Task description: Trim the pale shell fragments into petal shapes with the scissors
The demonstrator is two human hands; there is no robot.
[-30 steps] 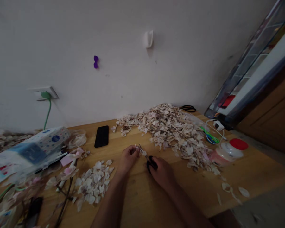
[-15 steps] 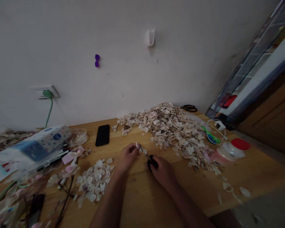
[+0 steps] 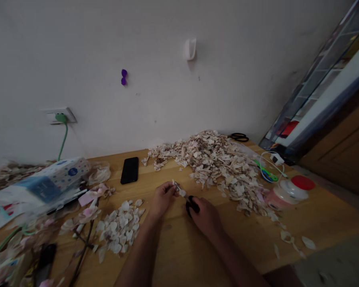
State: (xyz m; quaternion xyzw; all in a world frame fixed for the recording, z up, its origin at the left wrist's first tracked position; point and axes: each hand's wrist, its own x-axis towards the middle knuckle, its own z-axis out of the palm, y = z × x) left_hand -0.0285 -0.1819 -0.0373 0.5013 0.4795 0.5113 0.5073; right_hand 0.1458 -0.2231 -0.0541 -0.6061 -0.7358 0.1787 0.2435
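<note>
My left hand (image 3: 164,196) pinches a small pale petal (image 3: 174,183) between thumb and fingers above the middle of the wooden table (image 3: 179,247). In my right hand (image 3: 207,215) is a pair of black-handled scissors (image 3: 192,205), its blades pointing up and left at the petal. Another whitish bit lies against the blades, and whether it is cut off cannot be made out. Left of my left forearm lies a small heap of pale, rounded petals (image 3: 121,229). Beyond my hands to the right spreads a large pile of dried, brownish-white petals (image 3: 215,157).
A black phone (image 3: 129,170) lies at the back left, near a tissue pack (image 3: 56,175). Artificial flower branches (image 3: 88,223) cover the left front. On the right stand a red-lidded jar (image 3: 290,192) and a white cable (image 3: 277,159); a second pair of scissors (image 3: 239,137) is by the wall.
My left hand has shifted slightly right with the petal, its fingers turned a little. The whitish bit at the blades has moved slightly. My right hand stays nearly in place.
</note>
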